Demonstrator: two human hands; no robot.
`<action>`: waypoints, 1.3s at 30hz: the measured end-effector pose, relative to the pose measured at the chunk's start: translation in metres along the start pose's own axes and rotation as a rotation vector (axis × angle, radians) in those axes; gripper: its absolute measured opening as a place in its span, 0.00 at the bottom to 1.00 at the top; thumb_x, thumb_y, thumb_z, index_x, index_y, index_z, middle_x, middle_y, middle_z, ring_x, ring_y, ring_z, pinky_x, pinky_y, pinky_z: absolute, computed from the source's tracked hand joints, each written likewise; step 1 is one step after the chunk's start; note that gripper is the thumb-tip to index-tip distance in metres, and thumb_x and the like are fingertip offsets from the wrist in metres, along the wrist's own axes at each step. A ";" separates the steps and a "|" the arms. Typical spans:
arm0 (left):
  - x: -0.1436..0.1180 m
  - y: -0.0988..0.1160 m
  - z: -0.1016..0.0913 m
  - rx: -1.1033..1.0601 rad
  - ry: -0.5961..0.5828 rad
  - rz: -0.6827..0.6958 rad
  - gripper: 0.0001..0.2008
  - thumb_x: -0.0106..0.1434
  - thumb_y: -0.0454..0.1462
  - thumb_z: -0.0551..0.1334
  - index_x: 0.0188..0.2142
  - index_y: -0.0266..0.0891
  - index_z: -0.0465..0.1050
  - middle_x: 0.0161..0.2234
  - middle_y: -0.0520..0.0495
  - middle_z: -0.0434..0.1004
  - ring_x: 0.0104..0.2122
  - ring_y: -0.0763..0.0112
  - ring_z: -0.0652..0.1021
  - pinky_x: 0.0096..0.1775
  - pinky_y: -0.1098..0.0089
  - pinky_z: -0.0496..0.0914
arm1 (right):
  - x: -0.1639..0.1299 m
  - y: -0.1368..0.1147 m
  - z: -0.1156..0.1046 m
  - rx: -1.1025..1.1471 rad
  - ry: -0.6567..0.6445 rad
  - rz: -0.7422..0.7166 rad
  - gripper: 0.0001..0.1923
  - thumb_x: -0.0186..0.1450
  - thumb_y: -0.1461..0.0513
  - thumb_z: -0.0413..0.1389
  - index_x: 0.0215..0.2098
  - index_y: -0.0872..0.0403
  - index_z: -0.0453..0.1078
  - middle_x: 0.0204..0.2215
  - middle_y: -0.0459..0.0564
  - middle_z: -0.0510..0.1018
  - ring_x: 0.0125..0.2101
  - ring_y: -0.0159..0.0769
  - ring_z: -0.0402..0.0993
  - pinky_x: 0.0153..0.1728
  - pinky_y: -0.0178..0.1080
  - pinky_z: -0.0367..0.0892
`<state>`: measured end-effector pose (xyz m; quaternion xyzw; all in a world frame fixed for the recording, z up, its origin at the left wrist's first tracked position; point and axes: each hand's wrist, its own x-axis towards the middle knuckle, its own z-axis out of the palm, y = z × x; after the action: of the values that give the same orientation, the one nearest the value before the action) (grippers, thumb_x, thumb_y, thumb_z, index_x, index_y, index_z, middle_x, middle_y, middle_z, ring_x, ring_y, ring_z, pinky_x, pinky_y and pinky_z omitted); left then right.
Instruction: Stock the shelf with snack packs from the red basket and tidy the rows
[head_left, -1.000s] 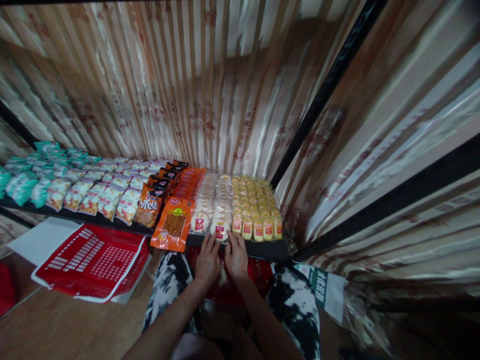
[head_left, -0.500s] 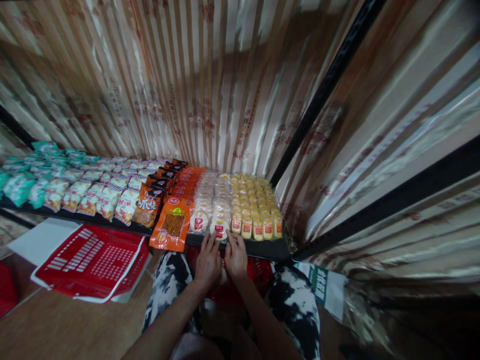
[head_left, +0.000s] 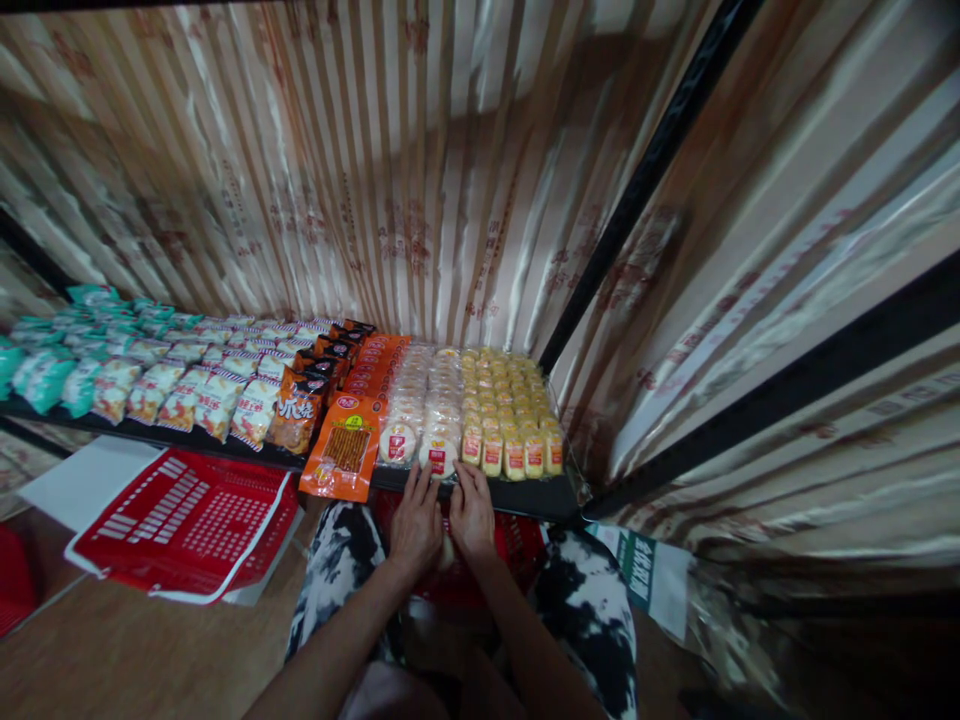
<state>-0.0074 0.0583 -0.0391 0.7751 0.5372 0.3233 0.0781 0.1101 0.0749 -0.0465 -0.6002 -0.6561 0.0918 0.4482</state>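
My left hand (head_left: 417,524) reaches up from below with its fingers stretched out, their tips touching the front edge of a round white wrapped cracker (head_left: 437,455) with a red label. Beside it, my right hand (head_left: 472,515) has its fingers extended too, tips at the lower right edge of that same cracker. Neither hand is wrapped round anything. The cracker leads a row of similar clear-wrapped rounds, with a second white cracker (head_left: 397,443) at the head of the row to its left. On the right stand rows of small yellow packets (head_left: 514,455) with orange-red labels.
All this sits on a black shelf (head_left: 544,492). Leftward are an orange snack bag (head_left: 343,450), dark orange bags (head_left: 294,412), white striped bags (head_left: 253,410) and green bags (head_left: 41,378). A red basket (head_left: 187,525) lies below left. A black post (head_left: 630,220) rises at the right corner.
Both hands stay almost in place, fingertips still against the front white cracker. The view has shifted very slightly; the rows on the shelf look the same.
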 end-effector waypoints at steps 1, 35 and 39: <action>0.000 0.000 0.000 0.001 0.003 0.002 0.21 0.60 0.28 0.50 0.52 0.35 0.66 0.60 0.42 0.59 0.63 0.61 0.52 0.57 0.56 0.63 | 0.000 0.000 0.000 0.003 0.006 0.001 0.23 0.63 0.67 0.42 0.54 0.54 0.66 0.46 0.57 0.69 0.48 0.39 0.66 0.50 0.46 0.66; -0.054 -0.004 0.020 -0.092 -0.122 0.101 0.17 0.61 0.29 0.51 0.47 0.38 0.70 0.50 0.41 0.71 0.54 0.64 0.68 0.54 0.58 0.66 | -0.044 0.005 -0.004 0.109 0.044 -0.039 0.15 0.61 0.69 0.42 0.34 0.53 0.70 0.35 0.52 0.72 0.39 0.36 0.69 0.44 0.40 0.67; -0.057 -0.006 0.024 -0.116 -0.467 -0.131 0.19 0.60 0.29 0.51 0.50 0.39 0.68 0.52 0.42 0.69 0.54 0.64 0.68 0.55 0.61 0.63 | -0.058 0.018 0.004 0.035 -0.182 0.067 0.16 0.62 0.68 0.41 0.32 0.54 0.70 0.34 0.52 0.73 0.38 0.35 0.69 0.43 0.39 0.65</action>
<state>-0.0105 0.0160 -0.0844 0.7865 0.5343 0.1598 0.2653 0.1127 0.0307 -0.0890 -0.6032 -0.6719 0.1724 0.3935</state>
